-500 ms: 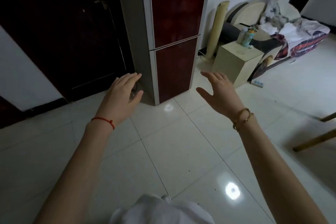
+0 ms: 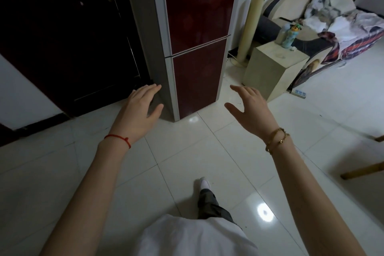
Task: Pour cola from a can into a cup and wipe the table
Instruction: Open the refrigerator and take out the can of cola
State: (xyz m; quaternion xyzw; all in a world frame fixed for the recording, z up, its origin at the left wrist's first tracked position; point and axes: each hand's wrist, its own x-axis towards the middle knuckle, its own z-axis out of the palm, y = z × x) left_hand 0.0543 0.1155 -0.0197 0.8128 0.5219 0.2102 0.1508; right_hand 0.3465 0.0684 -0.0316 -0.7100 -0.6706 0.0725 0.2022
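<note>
No can, cup or cloth shows in the head view. My left hand (image 2: 139, 110) is stretched forward with fingers apart and holds nothing; a red string circles its wrist. My right hand (image 2: 251, 110) is also held out, empty, fingers spread, with gold bangles on the wrist. Both hover above the white tiled floor in front of a tall fridge (image 2: 199, 43) with two dark red doors, both shut. The left hand is near the fridge's lower left corner, the right hand near its lower right corner. Neither touches it.
A dark door (image 2: 68, 33) stands left of the fridge. Right of it are a rolled mat (image 2: 250, 27), a beige cabinet (image 2: 272, 70) with bottles on top, and a sofa (image 2: 324, 27) with laundry. Wooden furniture legs (image 2: 361, 170) show at right. My foot (image 2: 204, 185) steps forward.
The fridge looks a little nearer. My leg and foot have come into view below. Both hands remain out in front, empty.
</note>
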